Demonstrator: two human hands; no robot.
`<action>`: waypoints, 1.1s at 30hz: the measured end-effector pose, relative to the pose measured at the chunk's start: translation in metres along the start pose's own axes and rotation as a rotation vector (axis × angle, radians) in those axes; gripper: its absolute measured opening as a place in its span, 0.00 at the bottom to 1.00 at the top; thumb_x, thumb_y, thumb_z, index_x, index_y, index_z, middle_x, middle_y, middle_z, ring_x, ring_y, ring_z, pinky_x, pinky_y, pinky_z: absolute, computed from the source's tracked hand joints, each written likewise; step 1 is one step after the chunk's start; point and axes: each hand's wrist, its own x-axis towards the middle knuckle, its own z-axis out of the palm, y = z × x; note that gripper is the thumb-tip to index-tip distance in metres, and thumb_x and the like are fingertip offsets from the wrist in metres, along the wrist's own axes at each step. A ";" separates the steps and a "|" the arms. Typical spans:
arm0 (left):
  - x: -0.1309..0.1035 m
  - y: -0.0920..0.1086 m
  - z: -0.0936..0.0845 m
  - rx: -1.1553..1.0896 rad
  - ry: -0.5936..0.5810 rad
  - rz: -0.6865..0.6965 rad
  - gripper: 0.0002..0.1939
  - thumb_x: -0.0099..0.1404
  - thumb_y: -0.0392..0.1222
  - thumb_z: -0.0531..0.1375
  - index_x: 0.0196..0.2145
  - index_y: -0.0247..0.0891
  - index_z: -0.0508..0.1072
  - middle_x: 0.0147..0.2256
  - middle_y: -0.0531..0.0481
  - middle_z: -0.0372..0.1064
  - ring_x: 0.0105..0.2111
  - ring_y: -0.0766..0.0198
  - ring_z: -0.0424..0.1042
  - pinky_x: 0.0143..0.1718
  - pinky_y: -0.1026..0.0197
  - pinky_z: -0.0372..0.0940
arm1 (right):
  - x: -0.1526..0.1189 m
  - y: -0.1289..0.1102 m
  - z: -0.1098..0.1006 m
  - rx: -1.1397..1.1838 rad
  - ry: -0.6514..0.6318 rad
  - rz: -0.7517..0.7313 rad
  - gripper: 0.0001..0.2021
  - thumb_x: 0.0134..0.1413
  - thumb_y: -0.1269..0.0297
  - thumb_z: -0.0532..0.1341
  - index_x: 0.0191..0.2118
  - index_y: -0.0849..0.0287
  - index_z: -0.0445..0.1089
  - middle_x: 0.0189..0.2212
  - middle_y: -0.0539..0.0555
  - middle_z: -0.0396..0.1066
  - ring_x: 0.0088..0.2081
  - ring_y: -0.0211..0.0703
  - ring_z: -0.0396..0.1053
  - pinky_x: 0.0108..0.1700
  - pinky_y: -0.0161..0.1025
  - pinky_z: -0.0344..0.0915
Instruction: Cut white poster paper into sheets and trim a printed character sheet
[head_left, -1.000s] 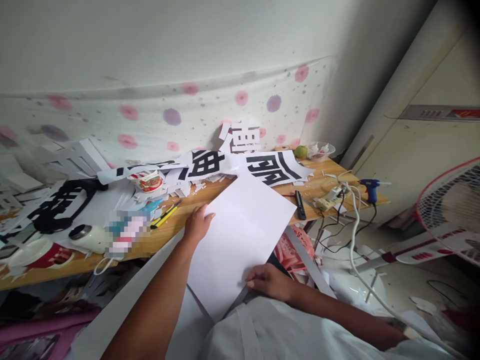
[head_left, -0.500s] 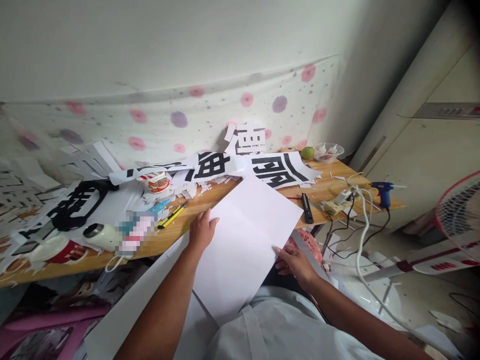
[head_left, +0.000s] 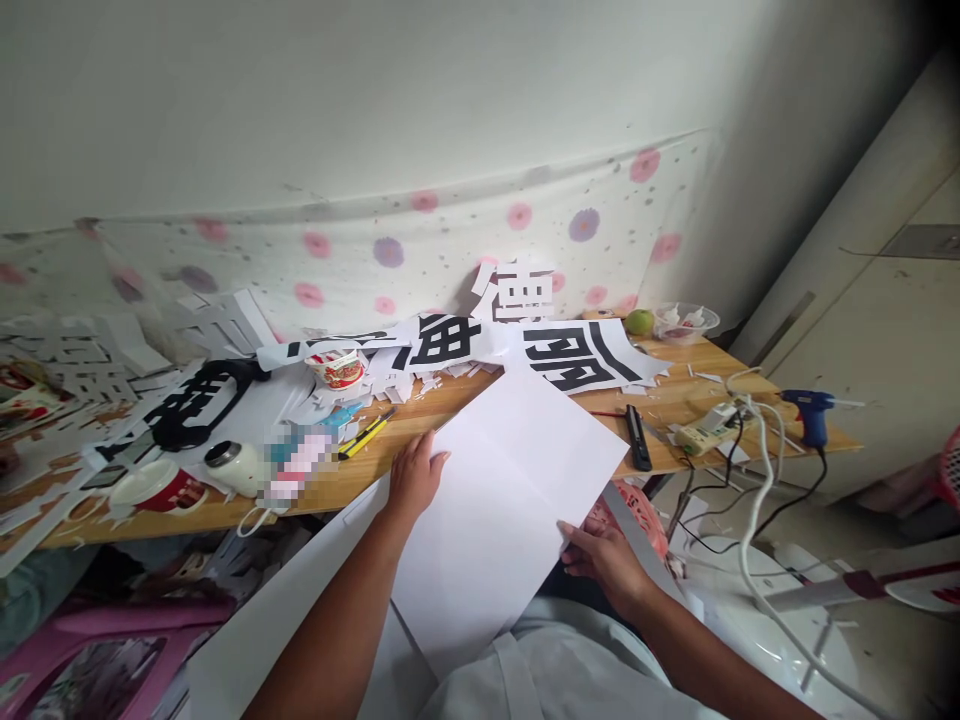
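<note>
A large blank white board [head_left: 499, 500] lies slantwise before me, its far corner over the table edge and its near end against my body. My left hand [head_left: 415, 475] grips its left edge, thumb on top. At the right edge my right hand [head_left: 604, 565] pinches the board between thumb and curled fingers. Another white sheet [head_left: 281, 590] shows beneath, to the left. On the table beyond lie printed sheets with bold black characters [head_left: 574, 355], a yellow utility knife [head_left: 367, 435] and a black utility knife [head_left: 637, 438].
A cut-out white character [head_left: 514, 290] leans on the wall cloth. Left on the wooden table [head_left: 300, 515] are a red-and-white cup [head_left: 161, 487], a white bottle [head_left: 234, 468] and paper scraps. At right are a blue glue gun [head_left: 811, 415], a power strip [head_left: 709, 430] and hanging cables.
The view has shifted slightly left and up, so the scene sits farther right and lower. Both hands keep their hold on the board, which has hardly moved against the table.
</note>
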 end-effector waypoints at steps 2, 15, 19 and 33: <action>0.001 0.000 -0.001 -0.003 -0.007 -0.005 0.25 0.78 0.50 0.59 0.67 0.37 0.70 0.61 0.34 0.75 0.60 0.42 0.73 0.60 0.44 0.67 | -0.001 -0.001 0.001 -0.066 0.024 0.006 0.24 0.51 0.42 0.77 0.40 0.58 0.77 0.34 0.56 0.80 0.32 0.42 0.77 0.33 0.37 0.73; -0.004 0.009 -0.009 0.056 0.125 -0.064 0.22 0.73 0.52 0.66 0.59 0.40 0.78 0.61 0.34 0.71 0.61 0.40 0.68 0.60 0.43 0.63 | -0.012 -0.006 0.005 -0.624 0.019 -0.049 0.22 0.58 0.37 0.67 0.32 0.54 0.75 0.26 0.55 0.78 0.20 0.45 0.71 0.20 0.38 0.60; -0.005 0.011 -0.011 0.076 0.134 -0.077 0.22 0.72 0.53 0.66 0.58 0.40 0.79 0.55 0.35 0.72 0.56 0.41 0.69 0.56 0.44 0.64 | -0.017 -0.013 0.012 -0.680 0.001 -0.077 0.20 0.62 0.42 0.65 0.30 0.54 0.71 0.23 0.54 0.77 0.19 0.43 0.70 0.18 0.37 0.58; 0.010 -0.003 -0.004 0.020 0.153 -0.162 0.21 0.72 0.52 0.64 0.56 0.37 0.79 0.51 0.34 0.74 0.55 0.41 0.72 0.59 0.44 0.66 | 0.015 -0.047 0.015 -0.325 0.067 -0.230 0.19 0.53 0.47 0.71 0.42 0.57 0.75 0.33 0.56 0.79 0.34 0.50 0.79 0.25 0.37 0.71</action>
